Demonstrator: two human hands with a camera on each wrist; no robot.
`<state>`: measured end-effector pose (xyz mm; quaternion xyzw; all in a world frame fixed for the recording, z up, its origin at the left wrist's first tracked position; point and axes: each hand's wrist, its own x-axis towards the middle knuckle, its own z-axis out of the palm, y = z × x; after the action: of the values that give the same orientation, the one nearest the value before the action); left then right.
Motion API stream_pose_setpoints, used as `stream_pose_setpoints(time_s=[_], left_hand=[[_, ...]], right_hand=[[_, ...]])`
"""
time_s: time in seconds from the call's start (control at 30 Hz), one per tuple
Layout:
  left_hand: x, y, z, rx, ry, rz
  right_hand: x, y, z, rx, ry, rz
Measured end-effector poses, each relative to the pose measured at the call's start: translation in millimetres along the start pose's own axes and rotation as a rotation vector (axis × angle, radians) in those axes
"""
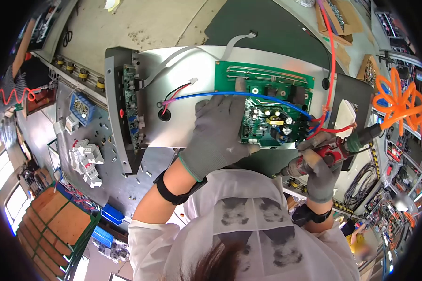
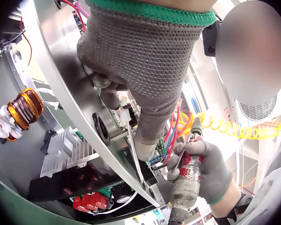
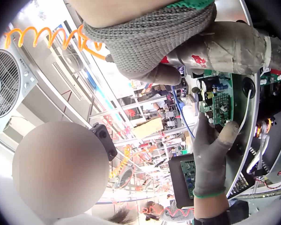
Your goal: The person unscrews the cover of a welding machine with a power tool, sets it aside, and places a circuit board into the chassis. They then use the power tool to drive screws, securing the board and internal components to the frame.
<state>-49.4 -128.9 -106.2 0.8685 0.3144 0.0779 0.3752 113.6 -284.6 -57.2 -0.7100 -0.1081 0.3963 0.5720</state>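
Note:
A green circuit board (image 1: 229,70) lies on a silvery metal panel (image 1: 178,129). My gloved left hand (image 1: 220,131) rests at its left side, index finger stretched over the board and thumb at its near edge. A blue cable (image 1: 197,94) runs across above those fingers. My gloved right hand (image 1: 321,175) grips a red and grey power screwdriver (image 1: 330,152) just off the board's right near corner, its hose end pointing right. Red and blue wires (image 1: 321,121) bunch by that hand. In the left wrist view the same screwdriver (image 2: 188,176) appears in the right hand's fingers.
An orange coiled hose (image 1: 401,100) hangs at the right. A dark upright side plate with a second board (image 1: 131,103) stands at the panel's left end. A grey ribbon cable (image 1: 173,61) crosses the panel. Boxes of screws (image 1: 340,21) sit at the back right.

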Motion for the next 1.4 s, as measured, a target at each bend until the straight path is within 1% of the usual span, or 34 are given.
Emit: stream_pose_setpoints(time_s=[0.07,0.1,0.13,0.2,0.23,0.27,0.33,0.37,0.4,0.5,0.53,0.6,0.63,0.67,0.73,0.77,0.9,1.0,1.03,1.07,1.13,1.2,1.27,1.33,1.37,1.4], left_hand=[[0.6,2.5,0.3,0.043,0.0,-0.044],[1.4,1.6,-0.7,-0.001,-0.012,-0.038],[1.5,1.6,-1.3,-0.006,-0.016,-0.026],[1.0,3.0,-1.1,0.035,-0.007,-0.015],[2.3,2.7,0.6,0.035,0.025,0.02],[2.7,3.4,-0.1,0.031,0.015,0.039],[3.0,5.8,-2.3,0.037,-0.021,0.001],[3.8,9.4,-3.8,0.054,-0.032,-0.013],[4.2,9.7,-3.7,0.056,-0.04,0.012],[3.1,4.8,0.7,0.11,-0.016,0.036],[3.0,4.1,0.4,0.115,-0.025,0.052],[4.1,4.3,-0.3,0.088,-0.041,0.04],[3.3,5.9,-0.5,0.138,-0.032,0.06],[2.5,5.3,0.1,0.143,-0.038,0.074],[1.0,1.5,2.8,0.145,-0.036,0.063],[1.0,1.3,3.7,0.136,-0.034,0.068],[-0.4,0.3,4.0,0.137,-0.043,0.067],[0.3,2.6,0.9,0.121,-0.063,0.07],[-2.0,8.0,-0.1,0.154,-0.061,0.033],[-2.5,7.8,0.2,0.158,-0.065,0.035],[-2.2,6.5,0.9,0.132,-0.031,0.066],[-2.7,6.9,0.8,0.144,-0.043,0.057],[-5.3,4.8,-0.1,0.16,-0.052,0.041],[-9.7,-0.1,-0.7,0.165,-0.144,-0.026],[-9.6,-1.0,-1.8,0.17,-0.142,-0.034],[-7.7,-1.6,-2.0,0.152,-0.128,0.001]], right_hand=[[-0.2,1.7,1.0,0.001,0.005,-0.037],[-2.2,-3.7,4.8,0.015,0.022,0.013],[-2.4,-4.6,5.4,0.014,0.035,0.007],[-2.3,-6.3,5.3,0.045,-0.017,0.043],[-2.3,-4.9,8.6,0.052,0.021,0.019],[-1.4,-4.0,5.8,0.056,0.042,0.012],[0.4,-3.1,-0.5,0.033,-0.08,0.071],[-1.8,-3.8,-1.8,0.104,-0.079,0.143],[-2.2,-1.5,-2.9,0.114,-0.058,0.131],[0.0,3.5,-3.3,0.195,-0.097,0.135],[-0.2,4.4,-3.2,0.207,-0.083,0.129],[-0.2,6.7,-5.1,0.143,-0.104,0.123],[0.3,5.0,-9.8,0.104,-0.148,0.135],[0.8,7.8,-12.4,0.114,-0.137,0.128],[2.5,16.3,-15.5,0.08,-0.214,0.007],[2.2,12.8,-14.6,0.138,-0.219,0.054],[4.6,10.9,-15.8,0.151,-0.231,0.043],[5.5,13.5,-16.2,0.152,-0.238,0.025],[5.5,13.2,-15.3,0.145,-0.235,-0.015],[5.4,13.6,-15.2,0.137,-0.23,-0.054],[2.1,21.9,-15.7,0.121,-0.233,-0.041],[1.6,22.6,-16.4,0.105,-0.238,-0.029],[1.6,14.7,-16.8,0.145,-0.265,0.066],[0.3,22.0,-17.4,0.179,-0.277,0.067],[-0.9,24.9,-17.3,0.209,-0.282,0.066],[-1.5,25.1,-16.9,0.211,-0.29,0.068]])
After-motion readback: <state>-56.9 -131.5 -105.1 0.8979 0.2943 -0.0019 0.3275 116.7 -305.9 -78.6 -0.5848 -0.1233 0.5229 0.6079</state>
